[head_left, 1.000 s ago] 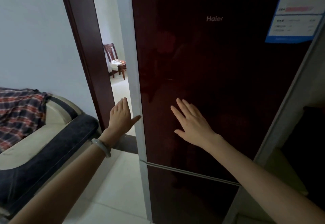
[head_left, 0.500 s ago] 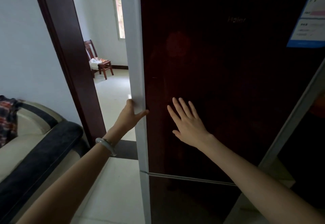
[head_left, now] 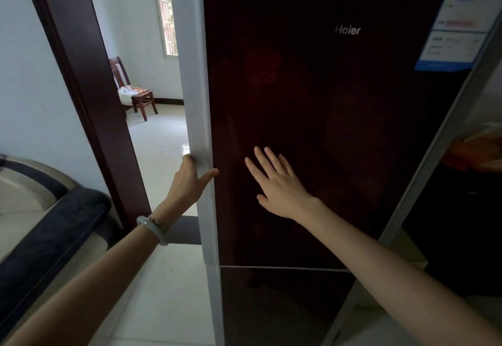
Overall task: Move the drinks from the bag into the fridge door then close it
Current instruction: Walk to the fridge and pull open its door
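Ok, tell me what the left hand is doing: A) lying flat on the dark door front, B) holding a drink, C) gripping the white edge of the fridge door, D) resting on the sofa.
C: the left hand curls round the white edge of the fridge door, thumb on its front.

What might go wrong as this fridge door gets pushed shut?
1. Pinched fingers: the left hand grips the white edge of the door, with its fingers wrapped behind it. If they are there when it shuts, they could get caught against the fridge body.
2. A slam: the right hand lies flat on the door front. Too hard a shove might jostle whatever sits in the door shelves, which are hidden here.
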The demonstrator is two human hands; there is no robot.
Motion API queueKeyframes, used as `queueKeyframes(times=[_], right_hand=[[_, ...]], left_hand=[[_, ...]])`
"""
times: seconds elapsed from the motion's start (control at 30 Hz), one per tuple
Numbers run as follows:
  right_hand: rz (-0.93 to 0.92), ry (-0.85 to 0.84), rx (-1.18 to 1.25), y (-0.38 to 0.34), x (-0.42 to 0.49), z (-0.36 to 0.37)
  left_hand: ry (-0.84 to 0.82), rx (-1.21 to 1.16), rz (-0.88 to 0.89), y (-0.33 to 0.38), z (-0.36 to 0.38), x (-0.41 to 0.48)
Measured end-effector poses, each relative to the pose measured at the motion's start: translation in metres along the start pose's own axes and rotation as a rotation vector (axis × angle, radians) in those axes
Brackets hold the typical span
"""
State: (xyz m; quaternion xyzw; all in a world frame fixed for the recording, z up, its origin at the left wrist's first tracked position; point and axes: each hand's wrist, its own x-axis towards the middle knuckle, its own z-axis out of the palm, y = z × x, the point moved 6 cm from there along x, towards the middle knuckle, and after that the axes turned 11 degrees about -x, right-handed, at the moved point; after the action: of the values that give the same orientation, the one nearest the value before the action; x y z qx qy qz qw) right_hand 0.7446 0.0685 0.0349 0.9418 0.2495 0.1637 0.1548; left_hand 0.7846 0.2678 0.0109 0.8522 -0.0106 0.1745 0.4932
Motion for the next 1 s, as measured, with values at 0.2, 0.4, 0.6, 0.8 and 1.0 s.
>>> queueKeyframes(times=[0.2,0.4,0.6,0.8,1.0], right_hand=[[-0.045,0.027,0.009,-0.012,-0.041,-0.010],[-0.060,0.025,0.094,-0.022,-0.090,-0.031],[-0.037,0.022,0.224,-0.029,-0.157,-0.058],[0.006,0.025,0.260,-0.033,-0.243,-0.082],[0.029,0.005,0.305,-0.053,-0.335,-0.094]], left_hand=[[0.070,0.077,0.088,0.014,-0.011,-0.062],[0.070,0.126,0.092,0.035,-0.015,-0.130],[0.080,0.089,0.117,0.059,-0.013,-0.202],[0.043,0.133,0.255,0.092,-0.004,-0.279],[-0.066,0.257,0.460,0.128,0.019,-0.359]])
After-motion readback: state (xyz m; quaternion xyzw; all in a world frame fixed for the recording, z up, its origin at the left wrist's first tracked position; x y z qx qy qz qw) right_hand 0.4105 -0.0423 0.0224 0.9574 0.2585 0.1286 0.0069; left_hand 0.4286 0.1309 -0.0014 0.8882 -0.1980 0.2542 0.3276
